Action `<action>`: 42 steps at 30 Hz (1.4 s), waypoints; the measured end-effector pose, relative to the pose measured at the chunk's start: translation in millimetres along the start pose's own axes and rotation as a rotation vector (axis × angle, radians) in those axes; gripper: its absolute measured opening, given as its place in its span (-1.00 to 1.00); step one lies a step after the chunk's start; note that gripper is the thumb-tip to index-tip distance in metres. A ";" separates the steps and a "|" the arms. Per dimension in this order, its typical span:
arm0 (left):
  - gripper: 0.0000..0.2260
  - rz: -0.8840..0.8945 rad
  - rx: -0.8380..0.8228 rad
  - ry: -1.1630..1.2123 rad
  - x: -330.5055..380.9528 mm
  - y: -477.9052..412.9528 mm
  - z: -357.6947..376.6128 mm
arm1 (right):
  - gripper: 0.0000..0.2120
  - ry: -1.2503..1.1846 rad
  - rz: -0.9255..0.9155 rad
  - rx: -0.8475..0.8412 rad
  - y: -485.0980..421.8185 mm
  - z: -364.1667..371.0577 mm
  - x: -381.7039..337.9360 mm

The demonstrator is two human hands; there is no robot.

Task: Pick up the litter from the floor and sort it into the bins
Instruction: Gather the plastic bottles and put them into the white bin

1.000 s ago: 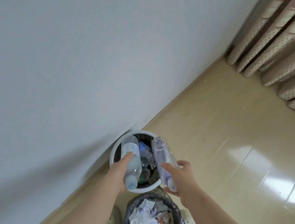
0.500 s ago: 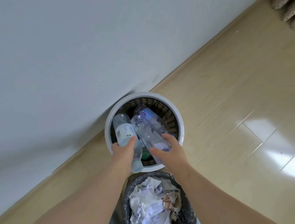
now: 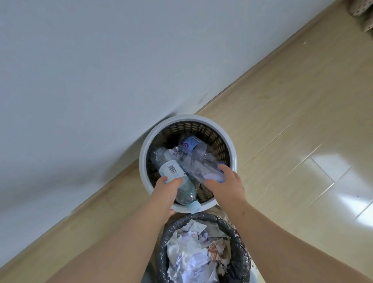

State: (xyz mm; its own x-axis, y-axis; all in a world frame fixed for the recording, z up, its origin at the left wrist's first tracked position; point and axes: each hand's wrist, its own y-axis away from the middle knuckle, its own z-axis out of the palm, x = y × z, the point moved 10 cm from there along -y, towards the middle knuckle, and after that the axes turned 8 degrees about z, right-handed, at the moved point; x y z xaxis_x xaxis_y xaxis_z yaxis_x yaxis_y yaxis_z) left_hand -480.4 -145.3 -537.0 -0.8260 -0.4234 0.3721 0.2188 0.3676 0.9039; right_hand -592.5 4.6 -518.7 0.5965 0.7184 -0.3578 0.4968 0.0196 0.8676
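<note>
A white-rimmed basket bin [image 3: 232,150] stands against the wall with clear plastic bottles inside. My left hand [image 3: 166,193] grips a clear bottle with a barcode label [image 3: 172,169], its blue cap over the near rim and its base down in the bin. My right hand [image 3: 226,186] holds a second clear bottle [image 3: 201,165], which also slants into the bin. Just in front stands a bin lined with a black bag [image 3: 240,272], full of crumpled paper [image 3: 190,262].
A pale wall rises behind the bins, with a wooden skirting [image 3: 265,62] along its foot. The glossy beige tiled floor [image 3: 324,172] spreads to the right. Folds of a perforated curtain [image 3: 370,8] hang at the top right.
Both hands have lowered their bottles from above the white bin down into it. The view has tilted down and closer, so the bins look larger.
</note>
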 end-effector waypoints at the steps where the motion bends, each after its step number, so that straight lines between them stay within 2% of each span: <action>1: -0.46 0.014 0.000 -0.012 1.7 2.7 -1.5 | -0.41 -0.025 0.004 -0.006 3.7 0.3 0.0; 10: -0.60 0.094 -0.008 -0.057 11.1 33.6 -18.8 | -0.43 -0.146 -0.039 -0.036 44.4 8.6 -10.9; 19: -0.94 0.306 -0.038 0.009 85.2 123.7 -64.3 | -0.47 -0.356 -0.120 0.034 137.0 -12.0 -68.9; 24: -0.94 0.445 -0.019 0.116 129.3 202.7 -90.1 | -0.52 -0.428 -0.270 0.019 209.9 -29.7 -116.8; 28: -0.92 0.564 0.032 0.246 135.8 281.3 -110.7 | -0.57 -0.412 -0.384 -0.034 273.2 -46.6 -132.3; 34: -0.91 0.702 0.159 0.427 100.8 399.7 -141.8 | -0.61 -0.272 -0.570 -0.183 393.3 -51.6 -123.6; 42: -0.87 0.787 0.401 0.690 2.6 529.1 -232.8 | -0.65 -0.077 -0.733 -0.360 542.2 4.9 -96.5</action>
State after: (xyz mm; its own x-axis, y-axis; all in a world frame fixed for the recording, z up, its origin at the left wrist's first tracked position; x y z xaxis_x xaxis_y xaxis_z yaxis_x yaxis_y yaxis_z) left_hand -245.9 -144.7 -8.7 -0.0387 -0.2782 0.9597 0.2673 0.9226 0.2782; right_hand -377.6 -57.6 -15.5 0.2474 0.3872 -0.8882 0.5521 0.6970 0.4576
